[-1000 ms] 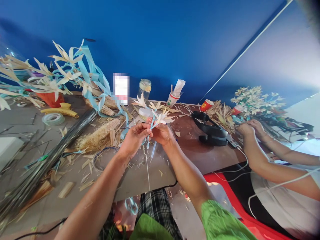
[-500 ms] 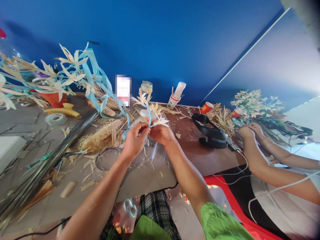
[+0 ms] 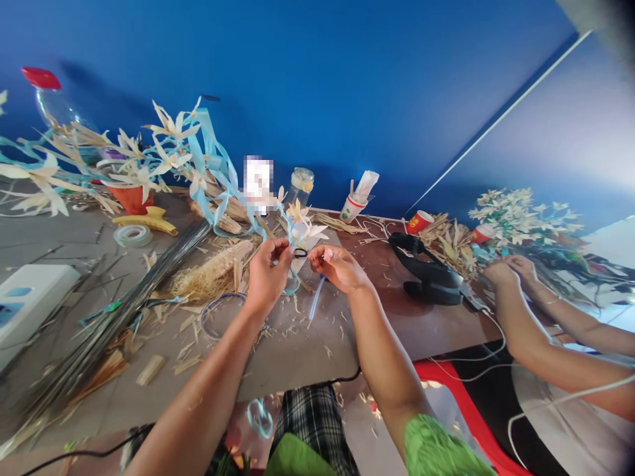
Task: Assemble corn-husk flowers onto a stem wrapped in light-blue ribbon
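Observation:
My left hand [image 3: 270, 270] pinches the lower stem of a small flower spray [image 3: 300, 221], whose pale petals look like dried corn husk. Pale blue ribbon wraps the stem, and a loop of light blue ribbon [image 3: 292, 283] hangs below my left fingers. My right hand [image 3: 341, 268] hovers a little to the right, apart from the spray, with curled fingers and the thumb near the index finger; whether anything thin is between them I cannot make out. A small black ring [image 3: 300, 252] shows between the hands. Under the right hand lies a translucent stick [image 3: 316, 301].
At left are a bundle of dark wires [image 3: 129, 307], a tape roll [image 3: 132, 235], a corn cob [image 3: 238, 254] and flower branches [image 3: 171, 149]. A glass jar [image 3: 301, 185], paper cup [image 3: 353, 208] and black headset-like device [image 3: 429, 274] stand behind and right. Another person's hands [image 3: 508, 272] work at far right.
My right hand has moved off the spray to the right, while my left hand keeps hold of the stem. The whole view has shifted slightly.

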A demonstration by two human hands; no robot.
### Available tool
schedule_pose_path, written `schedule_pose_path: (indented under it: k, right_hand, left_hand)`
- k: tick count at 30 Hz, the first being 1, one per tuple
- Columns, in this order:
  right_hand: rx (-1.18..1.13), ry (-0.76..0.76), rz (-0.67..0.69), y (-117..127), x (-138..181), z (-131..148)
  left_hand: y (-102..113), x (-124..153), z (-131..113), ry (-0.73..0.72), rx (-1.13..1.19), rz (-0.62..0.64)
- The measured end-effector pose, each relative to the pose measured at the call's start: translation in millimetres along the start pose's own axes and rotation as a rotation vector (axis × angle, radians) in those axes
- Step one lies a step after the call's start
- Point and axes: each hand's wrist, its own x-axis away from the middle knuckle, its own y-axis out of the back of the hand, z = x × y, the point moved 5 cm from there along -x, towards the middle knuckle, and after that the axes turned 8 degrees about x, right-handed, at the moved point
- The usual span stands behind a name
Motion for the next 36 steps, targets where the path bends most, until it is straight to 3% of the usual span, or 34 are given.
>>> schedule_pose_path:
  k: [5,8,16,22,29,36]
  right_hand:
    - [-0.130,0.102,-0.139,-12.7,-6.3,13.6]
    - [-0.200,0.071,-0.193,-17.7,-9.6,14.6]
    - [-0.164,-0.007,-0.196,-16.0,-3.2,17.5]
    - [-0.166,0.043,-0.223,-17.0,6.7,21.0]
    - [-0.354,0.019,-0.270,-29.1,13.7,-5.4]
    - [-0.515,0.029,-0.271,-33.2,12.0,-15.3]
  left_hand:
    - [-9.7,1.4,1.6,0.115,0.191,0.121]
    - [-13.1,2.1,1.8,0.160,0.282,0.192]
    - [-19.4,6.7,6.1,0.343,0.474,0.395]
    - [-18.1,4.5,-0.7,0.308,0.599,0.351]
    - [-14.3,0.4,-0.7,0.301,0.703,0.194]
    - [-16.8,1.8,4.7,0.400,0.740,0.222]
